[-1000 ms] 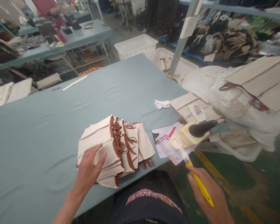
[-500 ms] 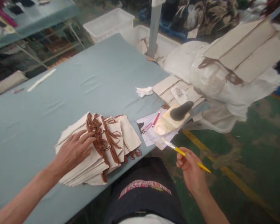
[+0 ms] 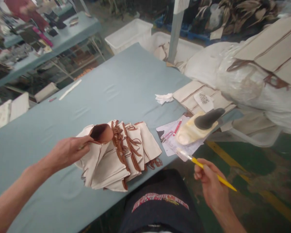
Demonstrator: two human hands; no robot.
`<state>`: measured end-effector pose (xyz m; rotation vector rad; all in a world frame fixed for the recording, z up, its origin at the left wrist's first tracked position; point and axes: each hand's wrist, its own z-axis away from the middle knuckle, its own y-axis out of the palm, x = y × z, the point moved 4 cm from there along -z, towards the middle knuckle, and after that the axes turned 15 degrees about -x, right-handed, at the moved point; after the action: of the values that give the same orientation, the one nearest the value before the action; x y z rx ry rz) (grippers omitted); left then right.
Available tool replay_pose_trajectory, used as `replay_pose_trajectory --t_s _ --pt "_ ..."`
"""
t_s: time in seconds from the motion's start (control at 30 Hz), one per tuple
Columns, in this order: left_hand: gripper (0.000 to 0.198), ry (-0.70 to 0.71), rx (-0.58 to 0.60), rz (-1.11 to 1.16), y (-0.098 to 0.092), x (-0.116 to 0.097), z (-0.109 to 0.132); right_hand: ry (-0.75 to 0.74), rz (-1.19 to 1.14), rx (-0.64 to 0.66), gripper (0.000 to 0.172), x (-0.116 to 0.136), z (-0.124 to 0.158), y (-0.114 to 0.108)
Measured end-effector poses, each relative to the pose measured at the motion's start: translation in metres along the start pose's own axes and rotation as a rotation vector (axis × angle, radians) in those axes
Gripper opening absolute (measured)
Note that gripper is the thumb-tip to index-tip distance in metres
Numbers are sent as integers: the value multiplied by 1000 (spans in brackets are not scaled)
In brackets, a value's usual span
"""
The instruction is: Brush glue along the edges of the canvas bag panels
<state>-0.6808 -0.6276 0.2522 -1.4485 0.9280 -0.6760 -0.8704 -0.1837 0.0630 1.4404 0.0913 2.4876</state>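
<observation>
head view; left fingers (image 3: 84,142) pinch curled cream piece (image 3: 92,161), brown inside; right fingers (image 3: 198,174) clasp slim yellow brush (image 3: 195,160)

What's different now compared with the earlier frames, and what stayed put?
The left hand, earlier open over the stack, has taken hold of the top bag by its edge and pulled it open, showing the brown inside. The brush has come away from the mouth of the container. Unchanged: the right hand holds the brush; container and red pen keep their places.
</observation>
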Motion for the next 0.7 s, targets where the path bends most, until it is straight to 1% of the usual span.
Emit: replay_pose_trajectory --t_s 0.03,0.1,0.17,0.2,0.27,0.33,0.37,0.4,0.47,0.53,0.57,0.63,0.7 --pt "38 -43 15 38 -13 7 4 -32 -5 -12 40 1 1 1" --pt "46 -88 39 120 -36 15 17 -96 -15 -55 39 2 7 4" --pt "49 -128 14 209 -52 19 35 -169 5 -84 38 5 20 10" --pt "48 -171 -13 295 -57 20 46 -227 52 -91 37 6 30 15" --pt "46 -219 -143 418 -67 24 66 -392 214 -73 35 12 57 32" --pt "44 -239 -265 489 -74 29 85 -621 376 -11 30 19 92 61" --pt "44 -245 -305 518 -77 32 94 -748 420 48 28 22 111 78" --pt "44 -252 -326 556 -78 34 101 -886 427 101 25 26 131 97" --pt "46 -261 -320 668 -77 36 116 -1115 422 245 21 31 170 137" --pt "47 -258 -266 778 -72 36 131 -1273 404 378 22 33 206 175" --pt "47 -250 -236 819 -67 36 139 -1323 387 450 24 32 221 192" --pt "47 -238 -218 860 -58 39 155 -1359 361 562 30 25 248 218" --pt "46 -231 -242 879 -49 46 170 -1342 336 636 25 13 268 234"
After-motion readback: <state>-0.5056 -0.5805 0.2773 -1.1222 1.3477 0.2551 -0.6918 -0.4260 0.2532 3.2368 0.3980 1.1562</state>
